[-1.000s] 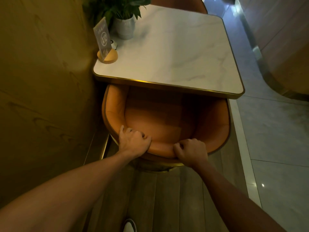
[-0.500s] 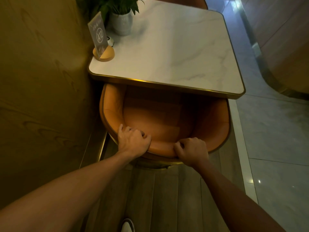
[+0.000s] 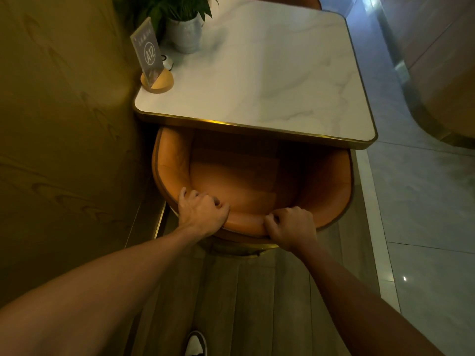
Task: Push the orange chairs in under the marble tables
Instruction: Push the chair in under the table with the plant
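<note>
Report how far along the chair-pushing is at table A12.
Done: the orange chair has its front edge under the marble table; another chair shows at the far side, its position unclear. In hand: the left hand and right hand both grip the backrest rim. Left: most of the seat is uncovered, so it probably needs pushing further in. Other tables are out of view.

1. The orange chair (image 3: 246, 181) now sits slightly farther under the worktop (image 3: 257, 80); less of its seat shows in front of the gold edge.
2. Both arms reach out straighter than a second ago.
3. The shoe (image 3: 195, 343) shows more.
</note>
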